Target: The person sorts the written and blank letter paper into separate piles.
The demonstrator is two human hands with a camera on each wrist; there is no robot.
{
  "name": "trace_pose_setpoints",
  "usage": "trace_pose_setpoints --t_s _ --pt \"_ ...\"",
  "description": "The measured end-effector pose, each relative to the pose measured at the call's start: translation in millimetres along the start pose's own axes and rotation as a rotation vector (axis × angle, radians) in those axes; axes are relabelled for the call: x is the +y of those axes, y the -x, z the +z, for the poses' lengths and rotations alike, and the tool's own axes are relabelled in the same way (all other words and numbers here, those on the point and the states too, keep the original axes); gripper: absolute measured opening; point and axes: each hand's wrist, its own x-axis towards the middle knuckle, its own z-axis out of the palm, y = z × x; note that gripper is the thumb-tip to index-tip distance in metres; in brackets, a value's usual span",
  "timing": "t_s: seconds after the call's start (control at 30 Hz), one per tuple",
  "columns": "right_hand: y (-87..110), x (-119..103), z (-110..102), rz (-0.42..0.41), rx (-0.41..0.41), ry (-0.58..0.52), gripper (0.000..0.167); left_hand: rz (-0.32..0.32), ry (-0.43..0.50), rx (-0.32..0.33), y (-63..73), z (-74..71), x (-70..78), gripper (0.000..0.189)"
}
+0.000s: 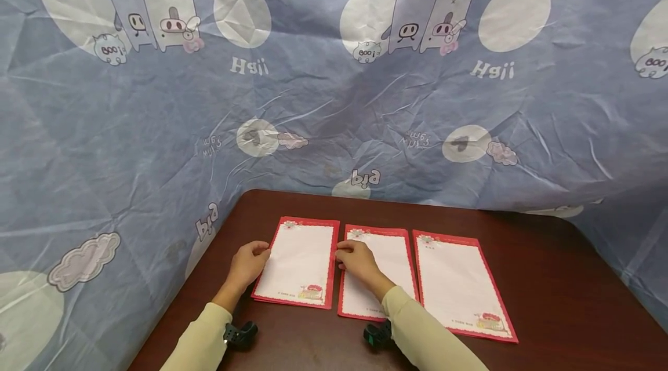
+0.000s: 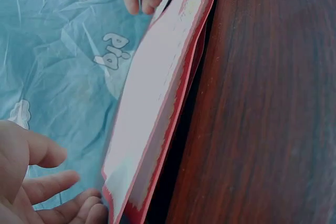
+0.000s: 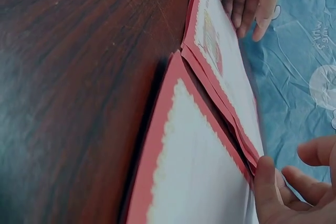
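Three stacks of red-bordered white paper lie side by side on a dark brown table. My left hand [image 1: 250, 261] is at the left edge of the leftmost stack [image 1: 297, 261], fingertips right at its side. Across from it, my right hand [image 1: 360, 258] has its fingertips at that stack's right edge and reaches over the middle stack [image 1: 383, 266]. In the left wrist view, the left thumb and fingers [image 2: 52, 182] are spread apart beside the loose sheet edges. The right fingers [image 3: 270, 182] touch the stack's edge in the right wrist view.
The rightmost stack [image 1: 459, 278] lies beside the middle one, slightly turned. Brown tabletop [image 1: 553, 266] extends to the right. A blue patterned cloth [image 1: 334, 98] hangs behind and at the sides of the table. Dark bands [image 1: 240, 335] circle both wrists.
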Motion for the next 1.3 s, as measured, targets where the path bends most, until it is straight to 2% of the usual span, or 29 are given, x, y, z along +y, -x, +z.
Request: trace_pose_setpoints --t_s 0.2,0.3,0.4,0.57,0.67,0.77,0.87,1.07,1.3 --pt "2.8 3.5 -12.1 -0.013 0.050 0.039 0.029 0.046 0.020 0.061 -1.2 5.3 4.1 0.025" --pt "5.8 8.1 -21.6 -0.004 0.068 0.046 0.030 0.069 0.068 0.048 -0.6 8.3 11.1 0.026" --pt "10.6 14.1 -36.0 0.021 0.088 0.035 0.029 0.086 0.126 -0.014 2.7 15.3 22.2 0.027" --pt "16.5 21.6 -63.1 0.057 0.135 0.043 0.030 0.102 0.218 -0.194 12.6 34.7 39.5 0.031" --pt "20.2 24.4 -79.0 0.066 0.151 0.045 0.032 0.129 0.244 -0.281 17.7 47.1 49.8 0.033" --pt "24.8 27.7 -93.5 0.083 0.160 0.058 0.034 0.156 0.254 -0.341 20.7 58.3 59.1 0.034" --pt "30.1 31.7 -106.7 0.111 0.175 0.076 0.036 0.197 0.252 -0.378 21.7 68.4 65.9 0.034" --pt "39.4 38.1 -124.8 0.125 0.191 0.101 0.039 0.194 0.260 -0.414 22.9 84.9 71.2 0.034" --pt "50.6 44.2 -144.3 0.140 0.238 0.160 0.037 0.202 0.202 -0.469 24.3 100.9 81.9 0.038"
